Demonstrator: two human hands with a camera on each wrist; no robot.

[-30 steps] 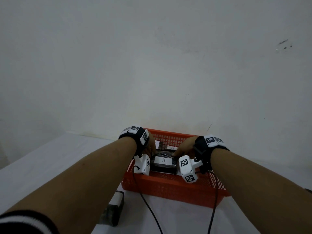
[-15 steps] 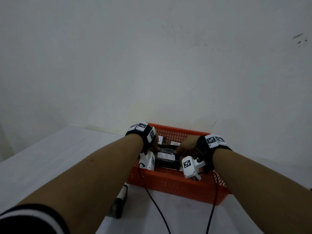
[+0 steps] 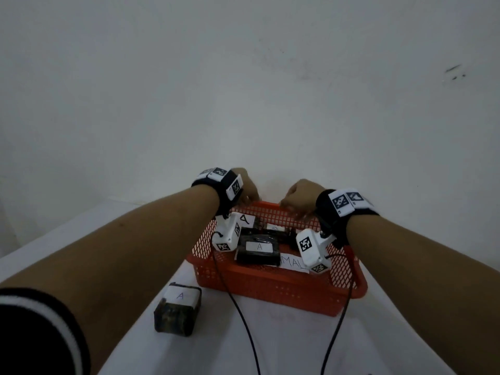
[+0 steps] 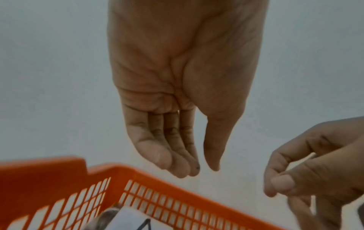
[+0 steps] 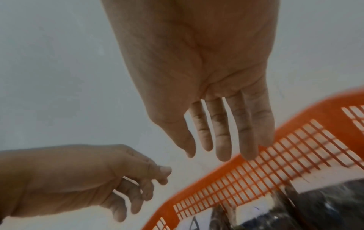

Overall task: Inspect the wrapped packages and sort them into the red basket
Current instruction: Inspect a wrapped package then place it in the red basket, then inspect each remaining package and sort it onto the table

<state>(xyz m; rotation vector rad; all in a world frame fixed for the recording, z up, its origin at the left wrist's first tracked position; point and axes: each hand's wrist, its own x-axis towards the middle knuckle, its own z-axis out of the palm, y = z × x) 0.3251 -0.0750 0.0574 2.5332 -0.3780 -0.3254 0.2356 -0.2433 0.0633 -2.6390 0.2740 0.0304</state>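
The red basket (image 3: 270, 290) stands on the white table and holds several dark wrapped packages. One package (image 3: 258, 249) with a white "A" label lies flat in the middle; another "A" label (image 3: 246, 220) shows behind it. A further wrapped package (image 3: 177, 311) with an "A" label stands on the table left of the basket's front. My left hand (image 3: 247, 194) and right hand (image 3: 296, 203) hover over the basket's far rim, apart from each other. The left wrist view shows my left hand (image 4: 197, 171) relaxed and empty. My right hand (image 5: 216, 154) is likewise straight-fingered and empty.
A white paper strip (image 3: 293, 263) with lettering lies in the basket's front right. Two black cables (image 3: 243, 320) run from the wrist cameras across the table in front of the basket. A plain white wall (image 3: 243, 104) rises directly behind the basket.
Both hands have let go of the "A" package in the basket and risen to the far rim. The package on the table shows more fully.
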